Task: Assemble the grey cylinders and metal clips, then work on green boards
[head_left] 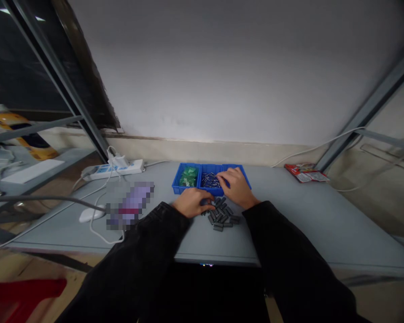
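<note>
My left hand (pixel 194 202) is at the left edge of a pile of small dark grey cylinders (pixel 220 216), its fingers closed in a pinch; what they hold is hidden. Over the blue bins my right hand (pixel 236 185) reaches in, thumb and fingertips pinched above small metal pins (pixel 210 179) in the middle blue bin (pixel 207 191). Whatever is between those fingertips is too small to make out. To the left, another blue bin (pixel 175 186) contains green pieces (pixel 189 176). A third blue bin (pixel 245 172) is mostly covered by my right hand.
A white power strip (pixel 129 168) with plugs and cables stands at the back left. Nearer lie a blurred purple item (pixel 134 202) and a white rounded device (pixel 91 214). Red packets (pixel 306 173) are at the back right. Metal posts (pixel 353 114) frame the grey table (pixel 323 224).
</note>
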Tool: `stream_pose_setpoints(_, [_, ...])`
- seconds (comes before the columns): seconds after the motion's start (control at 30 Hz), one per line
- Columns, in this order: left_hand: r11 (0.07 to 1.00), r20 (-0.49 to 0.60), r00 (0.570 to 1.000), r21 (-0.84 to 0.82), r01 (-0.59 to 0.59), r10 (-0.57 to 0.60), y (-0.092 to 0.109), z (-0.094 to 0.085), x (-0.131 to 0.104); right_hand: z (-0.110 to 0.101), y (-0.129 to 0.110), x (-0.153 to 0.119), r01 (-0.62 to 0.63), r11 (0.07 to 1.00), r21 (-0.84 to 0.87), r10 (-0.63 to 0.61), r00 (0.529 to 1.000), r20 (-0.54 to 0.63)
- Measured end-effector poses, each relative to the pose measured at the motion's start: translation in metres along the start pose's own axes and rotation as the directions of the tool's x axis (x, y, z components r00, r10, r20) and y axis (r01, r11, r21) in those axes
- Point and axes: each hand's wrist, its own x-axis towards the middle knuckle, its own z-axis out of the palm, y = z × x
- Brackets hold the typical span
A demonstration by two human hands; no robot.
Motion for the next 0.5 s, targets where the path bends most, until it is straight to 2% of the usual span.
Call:
stream_pose_setpoints(0.17, [0.998, -0.034, 0.999, -0.047, -0.029, 0.027, -0.0037, 0.0045, 0.0012, 0.0034, -0.0008, -0.0012, 0.025, 1.0, 0.018, -0.024, 0.999, -0.034])
stream_pose_setpoints(0.33, [0.996, -0.081, 0.994, -0.053, -0.072, 0.068, -0.0054, 0.0068, 0.0008, 0.0069, 0.0002, -0.0016, 0.083, 0.994, 0.065, -0.073, 0.987, -0.141])
stream_pose_setpoints(0.5, [0.991, -0.109, 0.986, -0.02, -0.129, 0.126, -0.0039, 0.0068, 0.0, 0.0081, 0.0006, -0.002, 0.089, 0.994, 0.058, -0.078, 0.983, -0.163])
